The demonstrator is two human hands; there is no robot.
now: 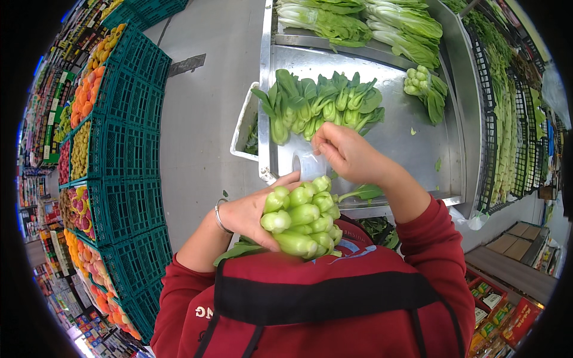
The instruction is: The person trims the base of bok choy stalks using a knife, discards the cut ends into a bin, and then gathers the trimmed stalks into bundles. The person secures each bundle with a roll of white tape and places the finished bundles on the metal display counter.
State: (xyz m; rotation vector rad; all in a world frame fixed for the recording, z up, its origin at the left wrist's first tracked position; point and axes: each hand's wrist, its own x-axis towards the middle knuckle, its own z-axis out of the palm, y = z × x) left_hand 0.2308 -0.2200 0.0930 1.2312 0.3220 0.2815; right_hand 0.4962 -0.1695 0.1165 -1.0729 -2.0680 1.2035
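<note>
My left hand point(250, 210) grips a bunch of bok choy point(304, 215) against my chest, its pale stem ends facing up. Just beyond the bunch stands a roll of clear adhesive tape point(311, 165) near the tray's front left corner, close to my left fingertips. Above the roll, my right hand point(347, 150) has its fingers pinched together, seemingly on the tape's loose end. Loose bok choy point(329, 103) lies in a row on the stainless steel tray point(403, 152) past my right hand. A bundled bunch of bok choy point(423, 91) rests at the tray's right side.
Long leafy lettuce bunches point(358, 22) fill the tray's far section. Left of the tray is a white foam box point(244, 129) with leaves inside. Stacked green plastic crates point(130, 138) bearing fruit line the aisle. Vegetable racks point(506, 125) stand on the right.
</note>
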